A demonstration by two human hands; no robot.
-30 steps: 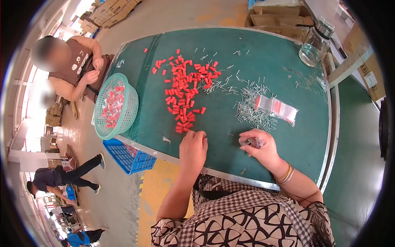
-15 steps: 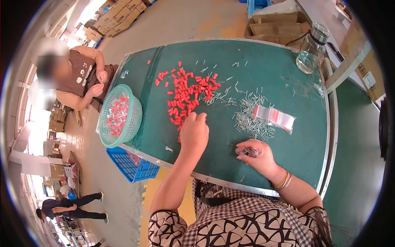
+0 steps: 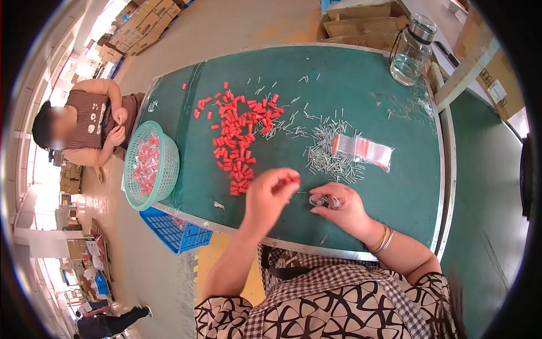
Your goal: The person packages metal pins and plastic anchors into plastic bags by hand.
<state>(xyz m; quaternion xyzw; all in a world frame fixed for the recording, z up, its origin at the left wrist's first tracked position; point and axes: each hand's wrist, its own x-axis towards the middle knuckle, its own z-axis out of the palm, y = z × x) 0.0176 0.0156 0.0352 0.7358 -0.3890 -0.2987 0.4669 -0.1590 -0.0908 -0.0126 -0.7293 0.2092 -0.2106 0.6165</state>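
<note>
My left hand [image 3: 266,200] is closed in a pinch on a small red plastic plug [image 3: 291,180], just above the table. Whether it holds more than one is hidden by the fingers. Close by on the right, my right hand [image 3: 349,213] grips a small clear plastic bag [image 3: 323,200] by its mouth, which gapes toward the left hand. A heap of red plugs [image 3: 234,133] spreads over the green table [image 3: 384,212]. Beside it lies a pile of thin metal pins [image 3: 328,148]. A stack of flat clear zip bags [image 3: 367,151] rests on the pile's right side.
At the table's left edge stands a mint-green basket [image 3: 174,161] with filled bags inside. A blue crate [image 3: 195,237] sits below it. A glass water bottle [image 3: 407,59] stands at the far right corner. Across the table sits a person [image 3: 84,121]; another person [image 3: 116,323] is farther off.
My left hand has come away from the red heap toward the bag, now with a red plug in its fingers. The right hand keeps its hold on the bag. The whole view has shifted slightly.
</note>
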